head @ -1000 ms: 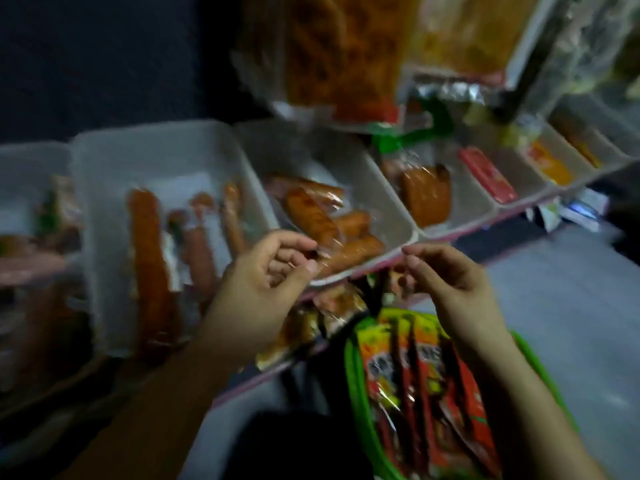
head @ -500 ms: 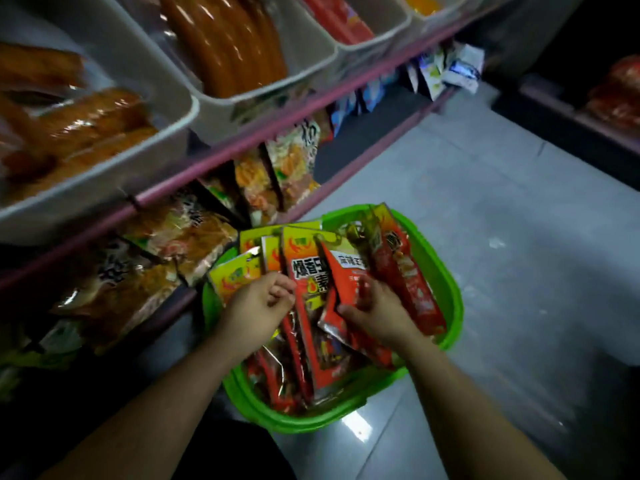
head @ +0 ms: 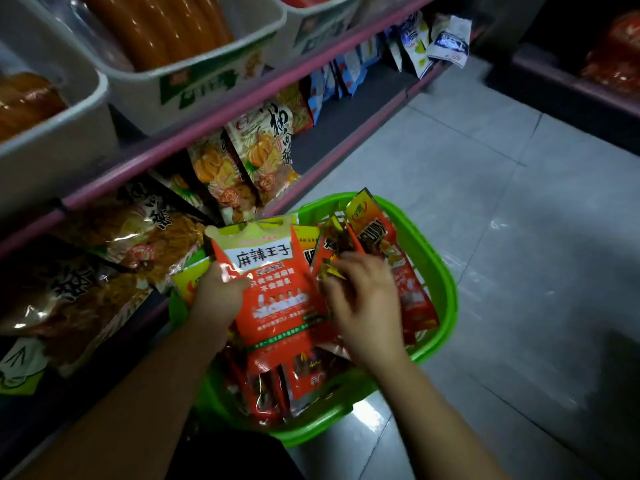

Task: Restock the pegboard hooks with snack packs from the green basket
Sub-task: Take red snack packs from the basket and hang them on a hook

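Note:
A green basket [head: 440, 271] stands on the grey floor, filled with several red and yellow snack packs. My left hand [head: 221, 296] grips the left edge of a large red snack pack [head: 273, 292] with a yellow top and white label, lifted above the others. My right hand [head: 363, 299] reaches into the basket beside it, fingers curled among the smaller red packs [head: 391, 251]; motion blur hides whether it holds one. No pegboard hooks are in view.
Left of the basket is a pink-edged shelf [head: 242, 98] with white bins [head: 194, 71] of sausages above and bagged snacks [head: 256, 157] below. Blue and white packs [head: 415, 43] sit farther along. Grey tiled floor [head: 502, 188] spreads to the right.
The view dropped from the upper bins to the basket. Both hands went into the basket, and my left hand has lifted the large red pack up out of the pile.

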